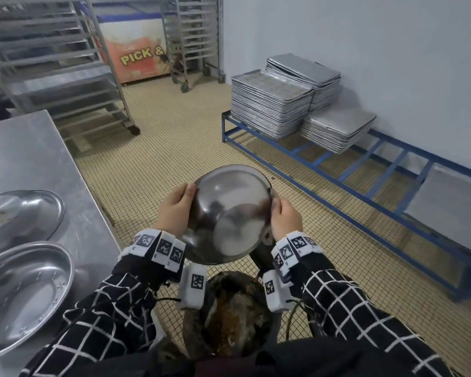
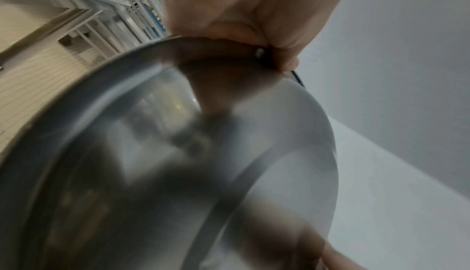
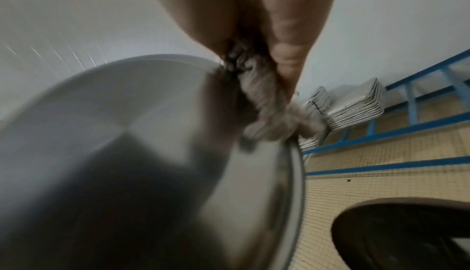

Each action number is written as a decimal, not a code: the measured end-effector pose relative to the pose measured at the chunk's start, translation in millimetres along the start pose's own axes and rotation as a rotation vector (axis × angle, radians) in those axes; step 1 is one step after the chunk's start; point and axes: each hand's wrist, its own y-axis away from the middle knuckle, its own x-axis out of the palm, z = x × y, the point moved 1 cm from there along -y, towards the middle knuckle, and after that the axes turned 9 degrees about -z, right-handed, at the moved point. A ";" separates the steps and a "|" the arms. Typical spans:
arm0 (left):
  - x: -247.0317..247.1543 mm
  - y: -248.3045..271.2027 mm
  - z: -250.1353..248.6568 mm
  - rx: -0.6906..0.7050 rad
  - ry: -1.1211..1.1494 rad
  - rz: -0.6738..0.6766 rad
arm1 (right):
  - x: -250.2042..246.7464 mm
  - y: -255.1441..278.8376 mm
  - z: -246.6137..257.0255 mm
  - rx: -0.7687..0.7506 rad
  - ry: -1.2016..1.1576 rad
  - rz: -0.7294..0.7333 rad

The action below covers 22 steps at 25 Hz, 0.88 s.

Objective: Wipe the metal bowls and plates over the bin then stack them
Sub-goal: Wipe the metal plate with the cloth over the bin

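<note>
I hold a steel bowl (image 1: 229,213) tilted, its rounded outside facing me, above a dark bin (image 1: 229,308) with brown food waste in it. My left hand (image 1: 174,210) grips the bowl's left rim, thumb on the outside. My right hand (image 1: 286,219) is at the right rim and pinches a grey cloth (image 3: 267,117) against the edge. In the left wrist view the bowl (image 2: 178,153) fills the frame under my left hand (image 2: 254,13). The right wrist view shows the bowl (image 3: 127,133), my right hand (image 3: 267,23) and the bin (image 3: 406,234). The inside of the bowl is hidden.
A steel table (image 1: 25,148) on the left carries two metal plates, one with crumbs (image 1: 25,213) and a nearer one (image 1: 19,289). Stacks of baking trays (image 1: 269,104) sit on a low blue frame (image 1: 365,186) at the right wall. Wheeled racks (image 1: 52,63) stand behind.
</note>
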 end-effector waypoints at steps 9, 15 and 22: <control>14.3 -2.4 -9.1 0.050 -0.117 0.038 | 26.5 54.6 49.5 -0.747 0.093 0.014; 18.6 -6.7 -11.7 0.037 -0.053 0.022 | 24.1 8.4 51.1 -0.433 0.083 -0.107; 13.9 -4.8 -6.2 0.003 -0.077 -0.030 | -1.9 2.9 8.7 -0.054 -0.109 -0.082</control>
